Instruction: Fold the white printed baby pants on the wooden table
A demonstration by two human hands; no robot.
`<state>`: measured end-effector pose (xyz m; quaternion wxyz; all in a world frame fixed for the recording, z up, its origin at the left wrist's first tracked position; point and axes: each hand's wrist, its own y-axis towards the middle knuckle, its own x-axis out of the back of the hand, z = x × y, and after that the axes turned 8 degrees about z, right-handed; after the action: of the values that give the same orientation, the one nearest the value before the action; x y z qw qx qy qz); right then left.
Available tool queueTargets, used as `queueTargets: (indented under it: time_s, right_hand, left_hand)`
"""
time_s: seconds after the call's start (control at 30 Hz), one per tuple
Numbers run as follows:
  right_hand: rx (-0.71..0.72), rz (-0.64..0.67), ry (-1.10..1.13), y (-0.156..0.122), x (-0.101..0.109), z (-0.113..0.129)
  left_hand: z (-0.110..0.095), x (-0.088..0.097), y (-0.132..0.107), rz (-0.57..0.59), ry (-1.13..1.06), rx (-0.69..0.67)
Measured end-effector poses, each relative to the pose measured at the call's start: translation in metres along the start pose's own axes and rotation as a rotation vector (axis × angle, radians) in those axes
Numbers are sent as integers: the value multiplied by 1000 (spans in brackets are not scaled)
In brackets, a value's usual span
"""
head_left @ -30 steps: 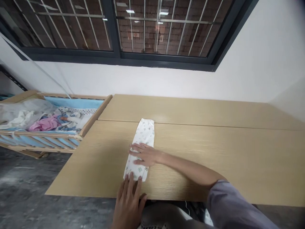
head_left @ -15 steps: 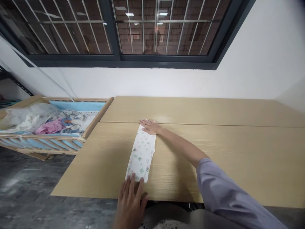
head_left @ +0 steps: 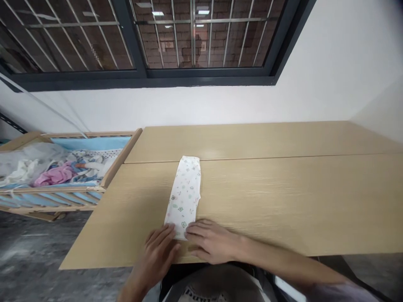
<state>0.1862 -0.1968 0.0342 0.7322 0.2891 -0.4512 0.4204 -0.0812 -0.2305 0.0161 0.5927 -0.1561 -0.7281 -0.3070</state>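
A long, narrow folded white garment with small green and grey prints lies flat on the wooden table. Its far end crosses the seam between two boards. My left hand is at the garment's near left corner, fingertips on the cloth and thumb apart. At the near right corner, my right hand touches the edge with stretched fingers, its thumb held lower. Both hands look open, and neither visibly grips the cloth.
On the left stands a wooden crib with blue lining. Inside are a pink cloth, a translucent plastic bag and other fabrics. A dark-framed window with bars is set in the white wall behind the table.
My right hand has left the garment's far end and come back to its near right corner. My left hand has shifted slightly left to the near left corner. The view has turned slightly.
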Motion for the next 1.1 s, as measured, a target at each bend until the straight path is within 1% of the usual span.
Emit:
queueTargets:
  time_s: [0.1,0.2,0.27,0.3,0.37,0.4,0.47,0.53,0.6,0.67,0.73,0.77,0.8,0.83,0.9,0.93,0.97,1.03,1.1]
  right_hand:
    - [-68,-96,-38,-25,-30,12]
    - [-101,-218,-117,-40,-63,19]
    - [-121,-315,-155,-46,-79,25]
    - [-130,-347,-155,-49,-83,28]
    - [-160,-370,-100,-52,-80,33]
    - [-187,-371,-44,-53,-72,36]
    - [-252,-375,109,-51,-46,36]
    - [-287,-398,266,-44,-12,29]
    - [-259,-439,361,-29,22,11]
    - [-237,-478,377,-9,49,-18]
    - [-267,-534,338,16,68,-56]
    - [-295,-563,314,30,74,-77]
    - [-327,-574,298,44,78,-98]
    - [-374,-571,293,57,80,-118]
    - [-481,-513,300,80,81,-153]
    - [-518,-491,302,90,79,-167]
    - [-545,-468,305,97,77,-178]
    - [-565,-435,305,105,72,-192]
    - [-568,-406,300,106,68,-196]
  left_hand:
    - [-13,-7,-15,9,25,-86]
    - [-24,-17,-30,7,14,-144]
    - [-29,-21,-36,20,-14,-193]
    - [-31,-21,-37,28,-45,-212]
    - [-34,-17,-34,47,-148,-195]
    - [-35,-13,-29,53,-215,-153]
    - [-35,1,-13,60,-346,-47]
    - [-28,18,12,55,-446,42]
    - [-15,34,45,28,-498,118]
    - [4,44,84,-31,-493,225]
    - [26,45,125,-38,-450,365]
    - [37,43,144,-7,-418,418]
    - [47,38,163,40,-380,456]
    - [57,32,180,63,-357,476]
    - [74,18,209,99,-312,511]
    - [80,10,221,110,-290,529]
    - [85,4,230,126,-265,549]
    - [89,-6,242,157,-211,577]
    - [85,-8,243,163,-152,581]
